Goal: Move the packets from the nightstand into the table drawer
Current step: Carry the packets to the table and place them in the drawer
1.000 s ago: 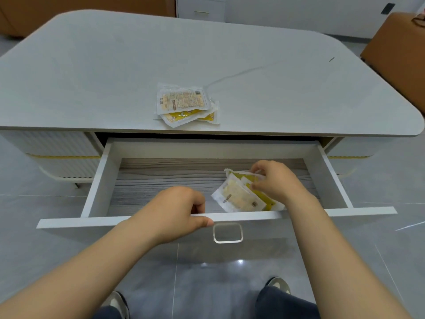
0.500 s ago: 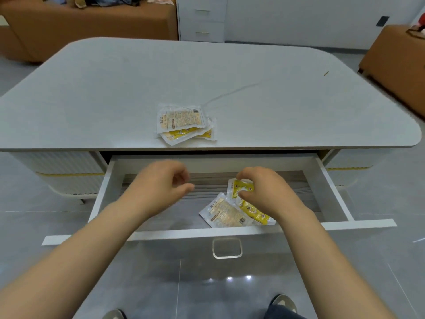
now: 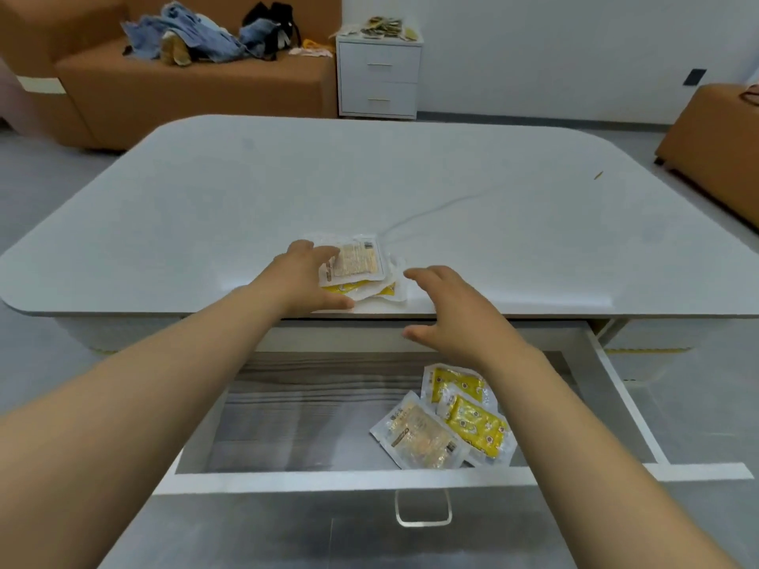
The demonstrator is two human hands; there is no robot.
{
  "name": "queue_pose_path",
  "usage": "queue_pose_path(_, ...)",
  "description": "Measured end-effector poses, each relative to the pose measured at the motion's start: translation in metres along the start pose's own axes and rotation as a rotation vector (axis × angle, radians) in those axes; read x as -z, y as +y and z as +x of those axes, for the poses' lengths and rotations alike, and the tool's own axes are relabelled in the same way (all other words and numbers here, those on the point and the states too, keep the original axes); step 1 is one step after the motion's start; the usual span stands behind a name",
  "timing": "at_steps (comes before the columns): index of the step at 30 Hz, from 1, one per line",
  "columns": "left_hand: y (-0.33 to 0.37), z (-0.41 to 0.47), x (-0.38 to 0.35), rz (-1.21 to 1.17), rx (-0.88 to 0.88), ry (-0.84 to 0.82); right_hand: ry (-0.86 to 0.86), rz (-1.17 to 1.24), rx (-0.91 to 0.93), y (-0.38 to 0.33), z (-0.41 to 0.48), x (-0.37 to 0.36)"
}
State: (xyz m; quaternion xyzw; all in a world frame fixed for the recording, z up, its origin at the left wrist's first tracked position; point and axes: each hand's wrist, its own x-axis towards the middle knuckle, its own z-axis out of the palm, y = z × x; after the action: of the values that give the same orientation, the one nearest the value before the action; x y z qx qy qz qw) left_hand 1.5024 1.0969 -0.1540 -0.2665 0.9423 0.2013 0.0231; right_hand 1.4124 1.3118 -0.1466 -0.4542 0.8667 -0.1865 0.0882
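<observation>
A small stack of clear and yellow packets (image 3: 361, 273) lies at the near edge of the grey tabletop (image 3: 205, 223). My left hand (image 3: 306, 279) rests on the stack's left side, fingers spread over the top packet and thumb under the front edge. My right hand (image 3: 451, 310) hovers open just right of the stack, touching nothing. The white drawer (image 3: 328, 476) below stands pulled out. Three packets (image 3: 447, 420) lie at its right front. More packets (image 3: 384, 26) sit on the white nightstand (image 3: 378, 76) by the far wall.
An orange sofa (image 3: 185, 84) with a heap of clothes stands back left, and an orange seat (image 3: 714, 133) stands at the right. The drawer's metal handle (image 3: 423, 511) juts toward me. The grey floor surrounds the table.
Both hands rose out of the drawer to the tabletop stack. My right hand let go of the packets in the drawer; my left hand left the drawer front and landed on the stack.
</observation>
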Motion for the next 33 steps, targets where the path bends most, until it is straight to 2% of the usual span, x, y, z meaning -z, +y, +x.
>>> queue_pose_path(6,-0.016,0.015,-0.003,0.03,-0.047,0.026,-0.083,0.04,0.02,-0.004,0.068,-0.015)
queue_pose_path(9,-0.019,0.022,-0.001,0.014,-0.035,0.004,-0.15,-0.05,0.024,-0.003,0.085,-0.023)
queue_pose_path(13,-0.021,0.028,0.0,-0.056,-0.025,0.001,-0.129,-0.095,0.049,0.001,0.091,-0.027)
queue_pose_path(21,-0.017,0.012,0.001,-0.142,-0.112,0.006,0.035,-0.049,0.107,0.0,0.067,-0.037)
queue_pose_path(26,-0.012,-0.018,-0.01,-0.218,-0.156,0.025,0.07,-0.071,0.155,0.003,0.035,-0.04)
queue_pose_path(30,-0.003,-0.046,-0.02,-0.409,-0.109,0.039,0.074,0.091,0.109,0.003,0.004,-0.039)
queue_pose_path(33,0.004,-0.069,-0.025,-0.462,-0.087,0.023,0.05,0.172,0.079,0.002,-0.022,-0.037)
